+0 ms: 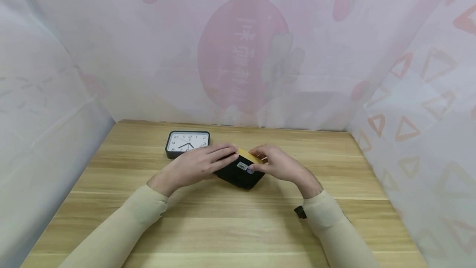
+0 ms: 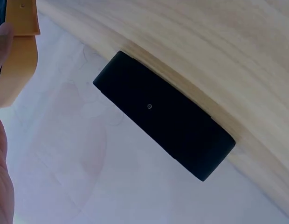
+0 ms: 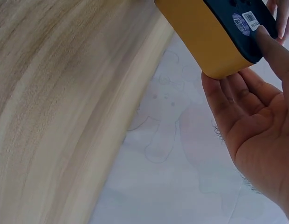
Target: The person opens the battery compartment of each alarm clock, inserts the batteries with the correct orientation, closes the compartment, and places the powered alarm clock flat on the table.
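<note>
A yellow clock point(image 1: 236, 176) with a black back is held tilted between both hands, its back toward the head camera and its face hidden. A white barcode label and a round purple sticker show on that back. My left hand point(image 1: 206, 162) grips the clock's left end, fingers laid over its top. At the other end my right hand point(image 1: 280, 165) pinches it, thumb on the back by the stickers and fingertips under the yellow side point(image 3: 205, 39) in the right wrist view. Behind the left hand lies a black clock point(image 1: 189, 140), white dial up, partly covered by that hand.
A wooden table point(image 1: 230, 235) reaches back to a pale printed cloth wall point(image 1: 171, 94), with similar cloth at both sides. The black clock's dark side point(image 2: 158, 114) fills the middle of the left wrist view. A small black piece point(image 1: 300, 212) shows beside the right sleeve.
</note>
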A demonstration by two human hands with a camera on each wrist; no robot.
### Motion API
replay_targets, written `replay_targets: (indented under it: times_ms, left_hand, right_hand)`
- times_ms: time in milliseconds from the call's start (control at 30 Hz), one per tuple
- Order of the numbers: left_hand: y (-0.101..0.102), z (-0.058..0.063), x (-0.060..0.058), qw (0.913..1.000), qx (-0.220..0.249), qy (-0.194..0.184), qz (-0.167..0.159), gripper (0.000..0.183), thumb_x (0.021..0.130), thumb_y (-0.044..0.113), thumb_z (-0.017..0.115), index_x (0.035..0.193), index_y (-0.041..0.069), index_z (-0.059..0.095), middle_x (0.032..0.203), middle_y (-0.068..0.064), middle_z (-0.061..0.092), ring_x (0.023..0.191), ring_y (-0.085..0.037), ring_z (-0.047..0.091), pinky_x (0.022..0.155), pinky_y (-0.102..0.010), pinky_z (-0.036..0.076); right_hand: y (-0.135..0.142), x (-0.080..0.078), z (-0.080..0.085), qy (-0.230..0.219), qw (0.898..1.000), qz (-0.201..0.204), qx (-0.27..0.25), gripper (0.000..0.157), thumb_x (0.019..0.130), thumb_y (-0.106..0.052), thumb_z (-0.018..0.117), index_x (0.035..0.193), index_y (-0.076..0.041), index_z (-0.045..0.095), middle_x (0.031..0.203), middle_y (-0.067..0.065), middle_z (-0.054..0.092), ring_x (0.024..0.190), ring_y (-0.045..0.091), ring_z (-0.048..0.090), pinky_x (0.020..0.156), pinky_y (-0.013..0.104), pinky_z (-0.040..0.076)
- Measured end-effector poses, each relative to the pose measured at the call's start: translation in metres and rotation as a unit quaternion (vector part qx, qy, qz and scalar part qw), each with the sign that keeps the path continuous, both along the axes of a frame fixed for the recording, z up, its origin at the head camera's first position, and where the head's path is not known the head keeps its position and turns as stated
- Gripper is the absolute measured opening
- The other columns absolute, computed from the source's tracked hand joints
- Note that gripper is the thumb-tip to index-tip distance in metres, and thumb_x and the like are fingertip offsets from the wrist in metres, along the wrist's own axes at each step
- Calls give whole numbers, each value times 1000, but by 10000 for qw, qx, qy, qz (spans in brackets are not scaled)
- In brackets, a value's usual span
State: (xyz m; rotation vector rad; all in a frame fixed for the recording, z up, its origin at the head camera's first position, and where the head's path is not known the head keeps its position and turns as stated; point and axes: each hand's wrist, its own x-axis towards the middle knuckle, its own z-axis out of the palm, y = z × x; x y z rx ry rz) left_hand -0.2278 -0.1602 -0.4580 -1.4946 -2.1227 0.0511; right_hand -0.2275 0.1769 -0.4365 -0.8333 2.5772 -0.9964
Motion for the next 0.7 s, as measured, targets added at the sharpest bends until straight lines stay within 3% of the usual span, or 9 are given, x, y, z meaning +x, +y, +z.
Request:
replay_targets:
  times_ms: [133, 233, 333, 467, 600, 700]
  left_hand:
    - [-3, -1, -2, 9955, 620, -718, -1, 106, 84, 28, 110, 173, 8, 56, 172, -15, 65, 156, -35, 67, 122, -49, 66]
    - [-5, -2, -2, 9807, 1209, -1513, 273, 112, 84, 24, 110, 177, 7, 50, 175, -17, 61, 156, -38, 66, 125, -52, 63]
    - [-8, -5, -1, 9542, 1650, -2387, 729, 113, 88, 26, 107, 181, 10, 45, 179, -15, 57, 158, -40, 63, 129, -55, 60]
    - [-9, -5, 1, 9114, 2038, -3394, 1126, 104, 92, 29, 105, 180, 17, 50, 179, -12, 58, 163, -42, 61, 131, -61, 57]
    - [-6, -5, 2, 8703, 2405, -4156, 1095, 81, 95, 21, 102, 167, 19, 66, 162, -5, 73, 149, -34, 72, 126, -57, 63]
    - [-4, -5, 3, 8505, 2621, -4429, 1086, 63, 97, 14, 99, 155, 16, 75, 144, -1, 81, 133, -23, 79, 118, -47, 68]
  right_hand:
    - [2, 2, 2, -30, 9998, -92, -145, 44, 111, -26, 85, 148, -4, 76, 144, 12, 80, 136, 34, 78, 117, 54, 68]
    - [3, 4, 4, 62, 9996, -194, -180, 47, 110, -26, 86, 151, -4, 74, 148, 13, 79, 139, 36, 76, 121, 59, 64]
    - [4, 5, 5, 255, 9993, -238, -139, 51, 111, -26, 85, 154, -3, 71, 152, 14, 77, 141, 37, 74, 124, 62, 62]
    - [5, 6, 4, 578, 9980, -203, -122, 51, 111, -21, 84, 156, -2, 67, 154, 15, 74, 143, 36, 72, 125, 62, 61]
    - [4, 6, 2, 847, 9960, -217, -203, 51, 109, -16, 85, 155, -3, 66, 153, 13, 73, 146, 35, 71, 129, 57, 59]
    - [3, 5, 1, 978, 9945, -269, -273, 52, 107, -15, 86, 154, -3, 67, 152, 12, 73, 148, 34, 71, 131, 55, 58]
